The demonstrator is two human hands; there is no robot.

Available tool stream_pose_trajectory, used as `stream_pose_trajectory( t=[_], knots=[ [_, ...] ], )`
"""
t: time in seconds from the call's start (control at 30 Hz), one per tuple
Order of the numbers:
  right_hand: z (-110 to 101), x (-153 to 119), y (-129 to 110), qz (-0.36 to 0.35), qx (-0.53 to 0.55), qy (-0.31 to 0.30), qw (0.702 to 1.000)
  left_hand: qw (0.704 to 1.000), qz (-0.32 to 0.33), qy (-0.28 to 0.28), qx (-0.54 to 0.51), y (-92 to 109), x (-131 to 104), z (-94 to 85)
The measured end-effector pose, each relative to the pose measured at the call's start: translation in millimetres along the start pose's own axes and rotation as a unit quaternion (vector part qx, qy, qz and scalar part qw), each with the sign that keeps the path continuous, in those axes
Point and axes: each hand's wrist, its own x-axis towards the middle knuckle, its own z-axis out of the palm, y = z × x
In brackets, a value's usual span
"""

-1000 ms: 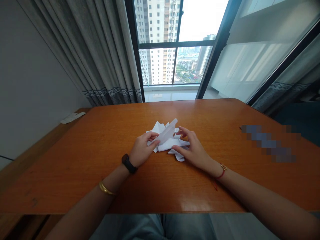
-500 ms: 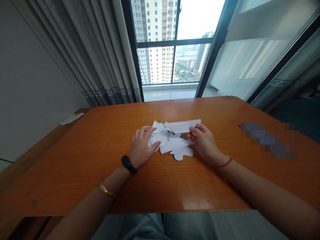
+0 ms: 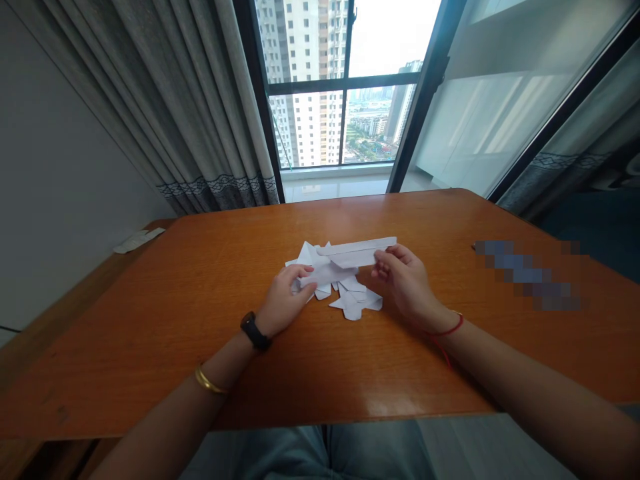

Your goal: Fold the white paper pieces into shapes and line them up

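Note:
A heap of cut white paper scraps (image 3: 353, 303) lies on the wooden table between my hands. My right hand (image 3: 405, 283) pinches the right end of a long paper strip (image 3: 357, 252), its thumb on top; the strip is raised slightly over the heap. At the heap's left side, my left hand (image 3: 287, 300) has its thumb and fingers closed about the end of another white paper scrap (image 3: 327, 270). The fingers partly cover that end. Overlapping pieces hide the lower scraps.
The brown wooden table (image 3: 200, 300) reaches toward a window. On its right lies a blurred-out bluish object (image 3: 525, 273). A folded pale paper or cloth (image 3: 139, 240) rests on the ledge at far left. Grey curtains (image 3: 200, 100) hang behind.
My left hand has shifted from lying spread over the heap to gripping a scrap, which has risen and moved. Scraps below are rearranged. My right hand still holds the strip.

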Motion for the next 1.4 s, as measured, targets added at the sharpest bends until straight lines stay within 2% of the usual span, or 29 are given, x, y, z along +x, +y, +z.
stream_pose_trajectory(
  t=[0.03, 0.13, 0.23, 0.37, 0.43, 0.53, 0.63, 0.73, 0.8, 0.9, 1.0, 1.07, 1.1, 1.2, 1.4],
  knots=[
    [0, 0, -3, -0.002, 0.023, 0.006, 1.000, 0.995, -0.034, 0.006, -0.089, 1, 1, -1.3],
    [3, -5, -10, 0.013, 0.090, 0.001, 0.996, 0.949, -0.129, 0.032, -0.288, 5, 2, -2.3],
    [9, -12, -9, 0.061, 0.115, -0.026, 0.991, 0.925, -0.158, 0.036, -0.343, 9, -1, -0.5],
    [9, -14, -2, 0.117, 0.117, -0.059, 0.984, 0.918, -0.146, 0.012, -0.369, 11, -3, 1.6],
    [4, -10, -1, 0.125, 0.114, -0.065, 0.984, 0.929, -0.108, 0.018, -0.353, 9, -2, 1.2],
    [-3, -5, -2, 0.142, 0.089, -0.094, 0.981, 0.957, -0.015, 0.041, -0.287, 4, -1, -0.8],
    [-1, -8, -1, 0.200, 0.088, -0.137, 0.966, 0.976, 0.078, 0.090, -0.183, 0, -3, -3.1],
    [8, -19, 4, 0.245, 0.100, -0.153, 0.952, 0.978, 0.148, 0.138, -0.052, -2, -8, -3.9],
    [13, -25, 8, 0.245, 0.096, -0.144, 0.954, 0.974, 0.173, 0.144, -0.009, 0, -11, -2.7],
    [16, -29, 10, 0.233, 0.106, -0.121, 0.959, 0.979, 0.144, 0.112, -0.096, 5, -13, 1.5],
    [16, -29, 9, 0.220, 0.123, -0.103, 0.962, 0.968, 0.038, -0.007, -0.247, 10, -13, 5.9],
    [16, -30, 8, 0.219, 0.122, -0.108, 0.962, 0.947, -0.016, -0.090, -0.308, 12, -12, 7.3],
    [16, -30, 8, 0.220, 0.115, -0.112, 0.962, 0.939, -0.029, -0.112, -0.323, 12, -12, 7.6],
    [17, -33, 9, 0.226, 0.081, -0.114, 0.964, 0.944, -0.026, -0.109, -0.310, 11, -11, 6.9],
    [19, -36, 8, 0.218, 0.029, -0.102, 0.970, 0.961, 0.050, -0.083, -0.258, 11, -13, 4.9]
  ],
)
